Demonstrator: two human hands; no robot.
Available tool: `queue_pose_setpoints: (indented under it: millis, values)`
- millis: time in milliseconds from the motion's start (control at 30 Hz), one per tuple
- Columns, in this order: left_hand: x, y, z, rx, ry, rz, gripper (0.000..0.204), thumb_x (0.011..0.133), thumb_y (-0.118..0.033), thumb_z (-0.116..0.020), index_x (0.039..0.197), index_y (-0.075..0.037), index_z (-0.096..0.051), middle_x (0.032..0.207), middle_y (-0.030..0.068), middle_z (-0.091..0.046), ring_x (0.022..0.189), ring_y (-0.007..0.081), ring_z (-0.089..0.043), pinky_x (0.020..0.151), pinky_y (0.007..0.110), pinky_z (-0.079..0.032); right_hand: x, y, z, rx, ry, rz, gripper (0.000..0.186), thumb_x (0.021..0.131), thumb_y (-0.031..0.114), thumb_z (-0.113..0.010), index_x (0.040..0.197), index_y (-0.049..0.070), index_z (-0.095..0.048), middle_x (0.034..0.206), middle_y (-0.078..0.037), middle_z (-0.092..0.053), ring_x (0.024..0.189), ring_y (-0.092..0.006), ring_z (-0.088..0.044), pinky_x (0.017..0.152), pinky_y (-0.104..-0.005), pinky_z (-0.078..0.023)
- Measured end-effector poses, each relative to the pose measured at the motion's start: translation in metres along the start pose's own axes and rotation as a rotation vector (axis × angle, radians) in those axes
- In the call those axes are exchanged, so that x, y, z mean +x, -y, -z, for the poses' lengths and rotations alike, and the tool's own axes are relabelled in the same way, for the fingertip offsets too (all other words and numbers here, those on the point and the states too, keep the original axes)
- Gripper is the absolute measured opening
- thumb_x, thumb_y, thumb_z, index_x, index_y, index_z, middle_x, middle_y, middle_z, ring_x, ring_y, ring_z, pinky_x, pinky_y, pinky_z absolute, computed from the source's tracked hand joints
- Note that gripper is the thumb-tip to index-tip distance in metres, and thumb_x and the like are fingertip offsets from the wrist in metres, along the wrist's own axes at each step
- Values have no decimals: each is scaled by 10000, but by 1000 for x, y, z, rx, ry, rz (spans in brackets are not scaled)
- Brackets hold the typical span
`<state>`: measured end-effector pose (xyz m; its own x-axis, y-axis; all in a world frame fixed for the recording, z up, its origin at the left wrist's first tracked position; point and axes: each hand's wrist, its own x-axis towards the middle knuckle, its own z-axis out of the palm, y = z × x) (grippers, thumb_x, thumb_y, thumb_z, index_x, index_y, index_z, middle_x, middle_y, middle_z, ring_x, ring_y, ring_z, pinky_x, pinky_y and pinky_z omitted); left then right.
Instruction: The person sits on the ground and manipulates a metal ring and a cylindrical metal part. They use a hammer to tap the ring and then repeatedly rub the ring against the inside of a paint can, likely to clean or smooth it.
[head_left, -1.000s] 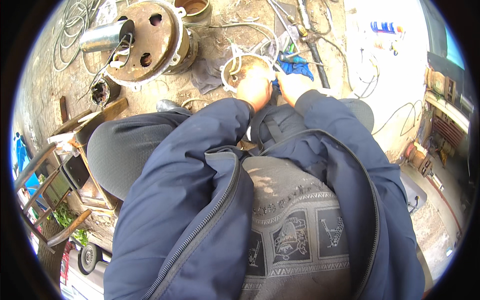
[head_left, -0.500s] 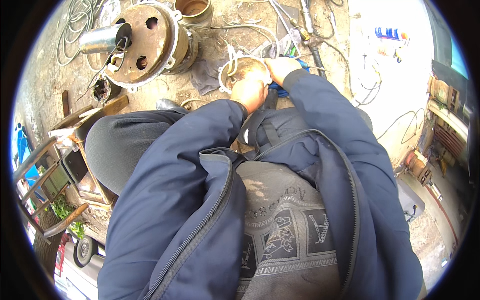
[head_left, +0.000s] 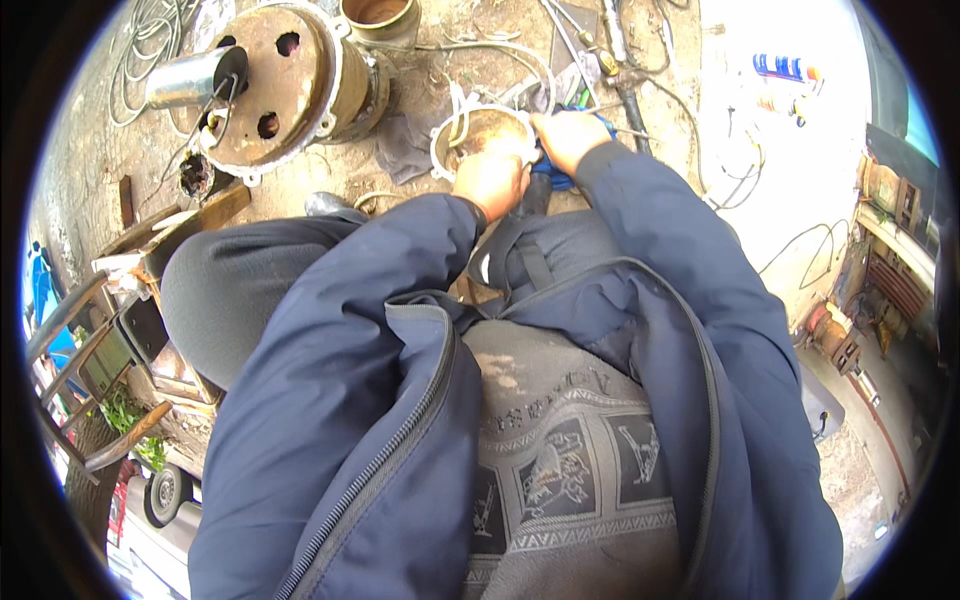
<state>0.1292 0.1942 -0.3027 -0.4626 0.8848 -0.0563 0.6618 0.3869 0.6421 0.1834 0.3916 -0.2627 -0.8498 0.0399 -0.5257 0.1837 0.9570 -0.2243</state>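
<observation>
At twelve o'clock, round housing (head_left: 497,129): seemingly steadied two-handed.
Left hand (head_left: 491,184): five-o'clock edge, can't tell grip.
Right hand (head_left: 570,138): three-o'clock edge, grip likewise unclear.

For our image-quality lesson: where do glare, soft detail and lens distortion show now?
Head view: glare nearly whites out the pale ground at right; head view: fine detail on the left hand and right hand looks soft; head view: the vehicle wheel at lower left appears skewed near the curved black border.
</observation>
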Motion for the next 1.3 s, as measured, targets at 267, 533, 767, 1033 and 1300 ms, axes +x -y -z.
queue_pose_setpoints:
  millis: [267,533,767,1033,1300]
  values:
    - [-3,2,5,-9,64,20,278,959,-319,-692,977,-61,-795,937,211,-757,702,373,-737,677,504,-604,14,-9,6,-61,83,37,299,1045,238,-536,1270,124,-697,953,-201,-768,920,-390,-755,821,-522,-580]
    - [1,1,11,8,185,65,315,969,-334,-684,913,-41,-786,876,219,-742,762,383,-749,703,505,-609,23,-19,27,3,198,79,279,1030,244,-581,1227,125,-740,1038,-214,-774,971,-404,-749,865,-517,-581]
    - [1,0,10,-3,-4,17,275,973,-311,-690,966,-48,-766,836,200,-740,695,385,-734,668,494,-605,24,-14,11,-49,125,59,285,1041,251,-545,1196,107,-736,1071,-208,-775,1029,-398,-744,905,-505,-577]
    - [-2,5,5,66,181,53,344,971,-369,-688,909,-43,-777,888,210,-748,705,382,-736,665,490,-600,28,-10,23,46,160,47,322,1062,261,-544,1310,139,-709,1094,-222,-770,1028,-404,-743,918,-511,-577]
    - [-8,22,12,59,124,-6,359,997,-361,-671,823,-49,-702,683,211,-703,631,390,-723,608,495,-572,79,-31,13,90,138,232,316,1028,254,-595,1288,164,-751,1150,-176,-779,1072,-393,-739,928,-512,-579]
